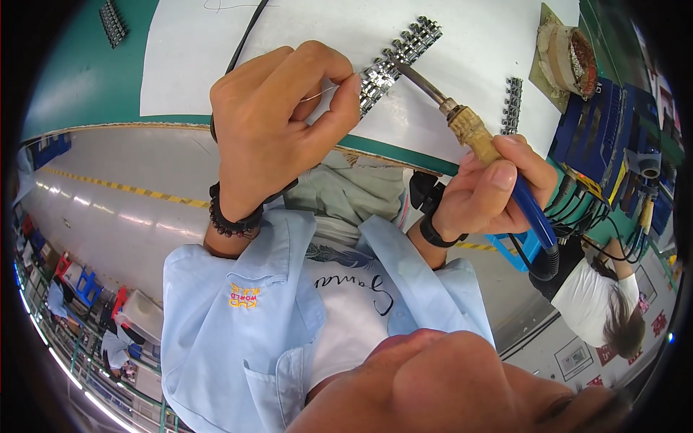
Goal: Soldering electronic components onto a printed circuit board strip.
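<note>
My right hand is closed round a soldering iron with a tan grip and blue handle. The iron's thin metal tip reaches a strip of small shiny metal parts lying slantwise on white paper; whether it touches a part I cannot be sure. Between the thumb and forefinger of my left hand, a fine solder wire is pinched beside the strip's near end. The other fingers of that hand curl in, and the hand covers part of the paper.
Another metal strip lies on the paper at right, a third on the green mat at far left. At right stand a round container with a burnt-looking rim and a blue soldering station with tangled cables. Behind it is another person.
</note>
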### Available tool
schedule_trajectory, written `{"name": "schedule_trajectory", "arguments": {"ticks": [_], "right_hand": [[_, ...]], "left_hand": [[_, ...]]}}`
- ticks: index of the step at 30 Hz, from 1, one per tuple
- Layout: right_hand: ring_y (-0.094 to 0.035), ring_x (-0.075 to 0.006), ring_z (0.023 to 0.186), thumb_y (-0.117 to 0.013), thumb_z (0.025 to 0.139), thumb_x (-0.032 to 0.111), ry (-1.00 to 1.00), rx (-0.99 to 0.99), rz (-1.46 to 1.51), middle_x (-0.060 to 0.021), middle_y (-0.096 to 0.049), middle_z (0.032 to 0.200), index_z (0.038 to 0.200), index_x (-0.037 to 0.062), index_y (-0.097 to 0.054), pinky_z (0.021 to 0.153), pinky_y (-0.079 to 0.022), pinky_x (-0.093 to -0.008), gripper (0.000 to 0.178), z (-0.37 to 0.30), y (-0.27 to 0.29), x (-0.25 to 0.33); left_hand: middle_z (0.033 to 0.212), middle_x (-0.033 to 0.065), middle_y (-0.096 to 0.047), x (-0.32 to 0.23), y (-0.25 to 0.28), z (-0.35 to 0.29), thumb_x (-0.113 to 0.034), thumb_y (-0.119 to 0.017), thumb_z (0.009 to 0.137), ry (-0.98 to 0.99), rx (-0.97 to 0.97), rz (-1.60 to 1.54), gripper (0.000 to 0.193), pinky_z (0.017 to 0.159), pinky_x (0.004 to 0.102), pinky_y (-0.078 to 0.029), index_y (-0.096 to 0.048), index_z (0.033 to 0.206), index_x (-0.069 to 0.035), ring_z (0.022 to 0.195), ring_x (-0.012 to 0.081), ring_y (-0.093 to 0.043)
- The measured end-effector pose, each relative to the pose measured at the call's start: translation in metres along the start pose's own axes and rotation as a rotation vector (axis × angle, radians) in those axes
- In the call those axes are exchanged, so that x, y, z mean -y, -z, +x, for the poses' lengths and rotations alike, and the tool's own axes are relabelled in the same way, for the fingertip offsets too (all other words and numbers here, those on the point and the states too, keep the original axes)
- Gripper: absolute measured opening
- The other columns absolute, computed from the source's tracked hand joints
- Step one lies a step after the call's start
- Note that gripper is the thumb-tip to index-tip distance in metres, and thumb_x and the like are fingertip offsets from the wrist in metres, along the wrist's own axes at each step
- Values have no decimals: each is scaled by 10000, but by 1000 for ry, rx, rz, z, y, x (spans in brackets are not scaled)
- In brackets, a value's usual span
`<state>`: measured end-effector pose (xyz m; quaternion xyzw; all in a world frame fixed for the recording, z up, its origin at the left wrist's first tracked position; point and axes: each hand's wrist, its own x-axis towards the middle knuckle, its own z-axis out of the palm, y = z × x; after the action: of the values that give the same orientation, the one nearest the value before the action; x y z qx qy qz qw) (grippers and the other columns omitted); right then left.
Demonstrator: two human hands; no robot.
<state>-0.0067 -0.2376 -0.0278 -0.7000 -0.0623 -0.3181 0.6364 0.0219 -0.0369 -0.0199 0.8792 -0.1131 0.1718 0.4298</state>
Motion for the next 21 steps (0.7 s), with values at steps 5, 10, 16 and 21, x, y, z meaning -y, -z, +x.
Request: {"name": "schedule_trajectory", "arguments": {"ticks": [5, 10, 16, 21], "right_hand": [[-498, -92, 535, -664, 930, 186, 3, 9, 8, -60, -569, 613, 1008, -65, -589, 529, -371, -212, 274, 1, -1, 1], [-483, -95, 490, -653, 938, 202, 116, -39, -23, -57, -548, 574, 1002, -73, -582, 499, -368, -222, 290, 1, 0, -4], [-482, -113, 429, -655, 946, 261, 187, -102, -65, -66, -547, 550, 975, -77, -601, 436, -364, -241, 344, -5, 4, -4], [-536, -131, 453, -670, 934, 253, 205, -22, -48, -81, -579, 552, 989, -59, -627, 461, -407, -232, 320, -5, 8, -3]], "left_hand": [[558, -53, -433, 0, 3, -2, 49, -723, 765, 10, -8, -123, 112, 460, 221, -172, -640, 789, -23, 475, 9, -282], [525, -11, -421, -1, 2, -3, 35, -729, 686, 32, -55, -121, 148, 424, 272, -224, -621, 741, -51, 423, 85, -327], [562, -43, -438, 1, 5, -1, 52, -723, 739, -55, 38, -118, 127, 455, 230, -181, -625, 754, -26, 469, 27, -289], [522, -22, -421, -1, 4, -1, 18, -732, 697, -36, 24, -64, 143, 432, 264, -210, -624, 741, -66, 431, 74, -326]]}}
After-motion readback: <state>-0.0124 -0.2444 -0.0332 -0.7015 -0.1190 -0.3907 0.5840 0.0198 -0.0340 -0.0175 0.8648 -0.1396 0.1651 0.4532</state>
